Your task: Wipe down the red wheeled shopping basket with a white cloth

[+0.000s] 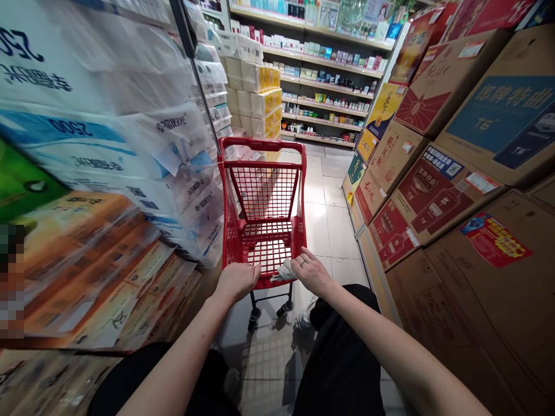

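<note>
Red wire shopping cart (262, 144) stood ahead in a narrow aisle; left hand (237, 282) and right hand (311, 271) curled over its near rim, right apparently pressing a white cloth (284, 271). Cloth could slip; wide steering could clip cardboard liquor cartons (433, 231)

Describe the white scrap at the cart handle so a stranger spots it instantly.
In the aisle between stacked tissue packs and cardboard cartons, find the red wire shopping cart. On its near handle, between the left hand and right hand, sits a crumpled white tissue or cloth, the only loose white thing on the cart.
</note>
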`<control>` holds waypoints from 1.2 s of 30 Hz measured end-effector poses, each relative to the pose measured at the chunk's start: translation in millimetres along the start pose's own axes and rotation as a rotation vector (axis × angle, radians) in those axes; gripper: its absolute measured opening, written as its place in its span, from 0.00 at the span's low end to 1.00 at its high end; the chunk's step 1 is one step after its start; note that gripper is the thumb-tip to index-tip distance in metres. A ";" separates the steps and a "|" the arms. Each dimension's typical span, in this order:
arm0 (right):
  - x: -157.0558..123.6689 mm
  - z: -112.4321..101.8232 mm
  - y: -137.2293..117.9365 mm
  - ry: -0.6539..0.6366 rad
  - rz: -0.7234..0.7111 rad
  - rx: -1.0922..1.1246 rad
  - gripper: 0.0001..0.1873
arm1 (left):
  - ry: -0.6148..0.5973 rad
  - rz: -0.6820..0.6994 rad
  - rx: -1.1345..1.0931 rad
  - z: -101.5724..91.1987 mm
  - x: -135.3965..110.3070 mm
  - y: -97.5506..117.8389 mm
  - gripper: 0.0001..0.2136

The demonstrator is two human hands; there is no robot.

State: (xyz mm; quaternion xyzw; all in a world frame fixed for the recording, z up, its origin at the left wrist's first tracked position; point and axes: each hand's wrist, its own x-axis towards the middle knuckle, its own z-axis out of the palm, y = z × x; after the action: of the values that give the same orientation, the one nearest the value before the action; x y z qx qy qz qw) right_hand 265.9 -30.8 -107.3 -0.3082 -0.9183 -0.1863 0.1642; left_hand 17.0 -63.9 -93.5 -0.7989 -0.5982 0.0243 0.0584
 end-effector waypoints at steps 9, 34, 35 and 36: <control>26.3 3.4 -23.6 -0.145 0.030 0.065 0.12 | -0.072 -0.140 -0.126 -2.1 6.1 -2.0 0.33; 39.7 -2.1 -29.6 -0.268 0.124 0.166 0.17 | -0.143 -0.163 -0.218 -8.2 4.6 3.7 0.35; 41.1 -2.8 -33.1 -0.272 0.144 0.195 0.18 | -0.148 -0.161 -0.264 -9.3 3.3 2.3 0.34; 41.6 -3.8 -35.7 -0.272 0.169 0.230 0.19 | -0.132 -0.161 -0.324 -10.7 1.9 1.8 0.32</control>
State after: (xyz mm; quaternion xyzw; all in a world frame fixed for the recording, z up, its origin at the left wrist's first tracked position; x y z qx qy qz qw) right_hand 212.8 -37.9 -95.2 -0.3858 -0.9181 -0.0223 0.0877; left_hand 20.4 -63.2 -83.0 -0.7442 -0.6586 -0.0247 -0.1088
